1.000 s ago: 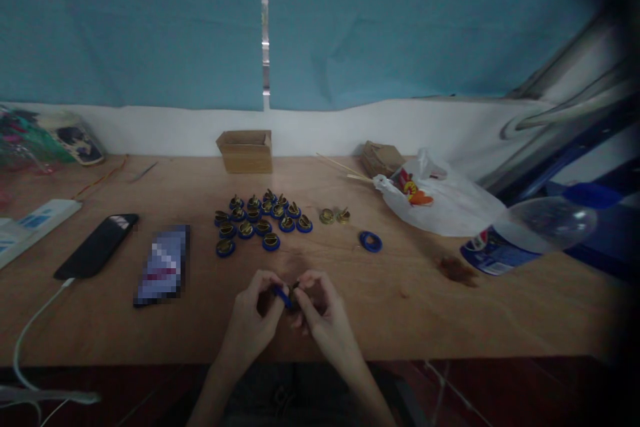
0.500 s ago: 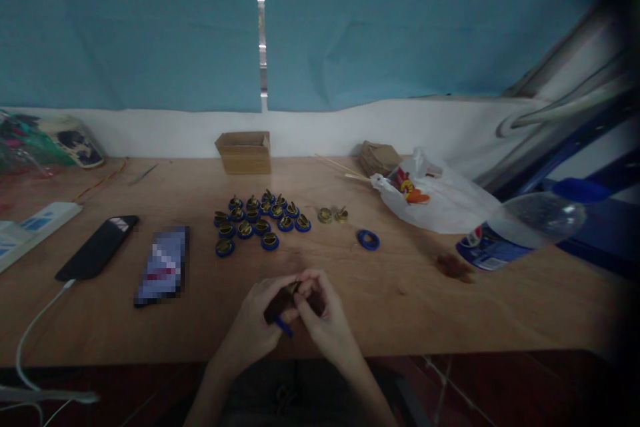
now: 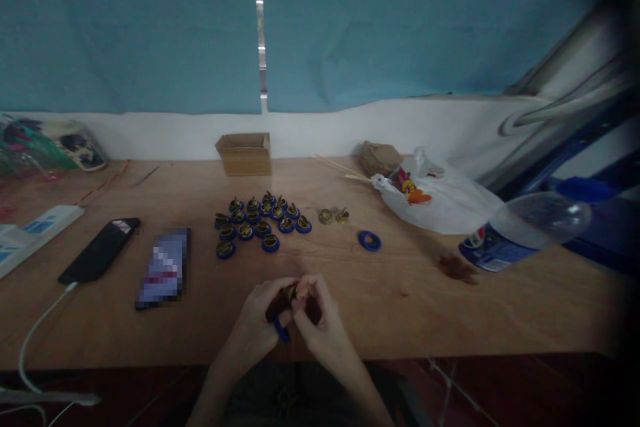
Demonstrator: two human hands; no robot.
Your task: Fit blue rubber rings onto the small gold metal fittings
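Observation:
My left hand [image 3: 260, 320] and my right hand [image 3: 320, 313] meet near the table's front edge. Curled fingers of the left hand hold a blue ring [image 3: 281, 329], which hangs tilted below its thumb. Between the fingertips of both hands shows a small brass-coloured disc-shaped piece [image 3: 291, 291], pinched by the right thumb and fingers and mostly hidden. Beyond the hands lies a group of several brass pieces seated in blue rings [image 3: 245, 231], each with a raised tab. Two bare brass pieces [image 3: 326, 215] sit to their right, and loose blue rings [image 3: 369, 240] lie nearer, looking stacked.
On the left are a power strip [image 3: 35, 233], a black phone [image 3: 100, 250] on a cable and a second, blurred-out phone [image 3: 165, 267]. A cardboard box [image 3: 245, 155] stands at the back. To the right are a white plastic bag [image 3: 450, 203] and a plastic bottle [image 3: 520, 230].
The blue ring under my left hand has turned and shows more of its edge. My right fingers have shifted slightly on the brass piece. The things on the table stay in place.

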